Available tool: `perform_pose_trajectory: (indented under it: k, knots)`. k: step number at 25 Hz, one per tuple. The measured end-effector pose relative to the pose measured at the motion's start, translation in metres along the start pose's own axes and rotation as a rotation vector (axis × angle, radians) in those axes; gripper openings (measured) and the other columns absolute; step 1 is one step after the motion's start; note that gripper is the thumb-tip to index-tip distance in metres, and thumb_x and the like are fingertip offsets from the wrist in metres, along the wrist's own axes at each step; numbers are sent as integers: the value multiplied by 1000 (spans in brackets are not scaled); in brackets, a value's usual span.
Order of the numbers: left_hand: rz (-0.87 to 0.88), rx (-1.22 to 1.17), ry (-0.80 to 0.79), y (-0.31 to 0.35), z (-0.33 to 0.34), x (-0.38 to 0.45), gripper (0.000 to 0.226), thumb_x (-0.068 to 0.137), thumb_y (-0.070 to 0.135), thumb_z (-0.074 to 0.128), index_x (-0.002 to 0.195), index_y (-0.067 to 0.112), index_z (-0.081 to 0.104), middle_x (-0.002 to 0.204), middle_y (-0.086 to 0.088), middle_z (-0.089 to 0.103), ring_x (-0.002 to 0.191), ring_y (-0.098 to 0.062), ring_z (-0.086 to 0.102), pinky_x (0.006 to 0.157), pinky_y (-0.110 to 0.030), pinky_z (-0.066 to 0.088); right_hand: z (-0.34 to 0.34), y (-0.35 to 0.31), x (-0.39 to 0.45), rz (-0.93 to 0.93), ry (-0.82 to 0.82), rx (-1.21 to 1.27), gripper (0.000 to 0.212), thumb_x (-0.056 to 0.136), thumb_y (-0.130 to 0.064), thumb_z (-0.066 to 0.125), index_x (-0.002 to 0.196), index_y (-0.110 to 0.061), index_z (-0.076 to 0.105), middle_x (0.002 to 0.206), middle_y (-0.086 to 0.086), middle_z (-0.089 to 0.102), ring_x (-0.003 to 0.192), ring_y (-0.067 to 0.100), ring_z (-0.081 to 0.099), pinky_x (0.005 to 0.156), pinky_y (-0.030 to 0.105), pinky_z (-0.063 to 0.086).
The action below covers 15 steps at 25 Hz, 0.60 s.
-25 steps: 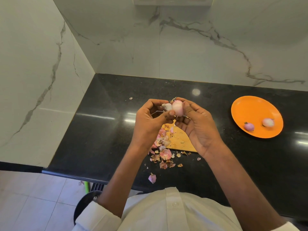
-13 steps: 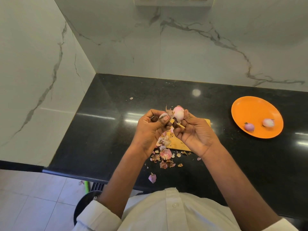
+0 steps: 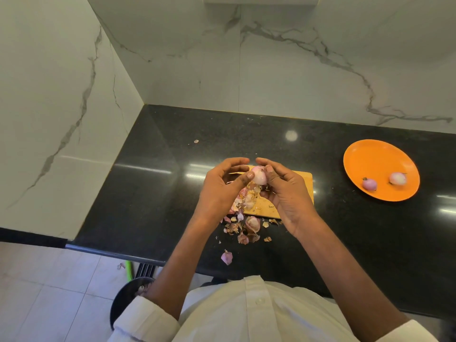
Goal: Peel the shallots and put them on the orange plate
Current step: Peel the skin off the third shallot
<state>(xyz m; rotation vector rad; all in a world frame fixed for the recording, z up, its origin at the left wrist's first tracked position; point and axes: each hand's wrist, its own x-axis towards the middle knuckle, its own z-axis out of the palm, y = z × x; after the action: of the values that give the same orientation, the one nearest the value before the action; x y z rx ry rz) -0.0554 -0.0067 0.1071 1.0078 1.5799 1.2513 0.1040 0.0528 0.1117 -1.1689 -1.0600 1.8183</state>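
You are mid-peel: your right hand [image 3: 286, 191] grips the shallot [image 3: 259, 175] above the cutting board [image 3: 302, 180]; your left hand [image 3: 222, 186] pinches at its skin; next, carry it right of the board to the orange plate [image 3: 370, 154].

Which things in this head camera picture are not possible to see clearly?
- Shallot, head view: its right side is hidden under the right hand; remaining skin cannot be judged.
- Cutting board: mostly covered by both hands and peels.
- Dark round thing below the counter: cut off by the left sleeve.
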Motion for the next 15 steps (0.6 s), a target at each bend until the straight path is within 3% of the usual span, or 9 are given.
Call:
perform_pose_trajectory:
  k: [3, 7, 15]
  knots:
    - [40, 20, -54, 1, -2, -4, 34, 98, 15, 78, 131, 16, 74, 118, 1, 80, 113, -13, 76, 98, -39, 64, 3, 4, -1, -26, 1, -26, 22, 104, -15, 64, 121, -21, 77, 119, 6, 77, 114, 27, 73, 89, 42, 62]
    - [81, 19, -42, 0, -4, -8, 28, 97, 11, 78, 125, 10, 76, 113, -2, 82, 108, -17, 79, 98, -43, 64, 2, 3, -5, -53, 19, -32, 18, 100, -14, 70, 115, -16, 78, 115, 7, 79, 110, 26, 75, 79, 31, 61]
    - [138, 166, 251, 8, 31, -18, 11, 97, 19, 80, 105, 14, 74, 88, 6, 79, 81, -5, 78, 76, -34, 67, 9, 5, -6, -193, 79, -159, 21, 99, -12, 72, 118, -16, 80, 109, 1, 80, 99, 17, 76, 76, 24, 59]
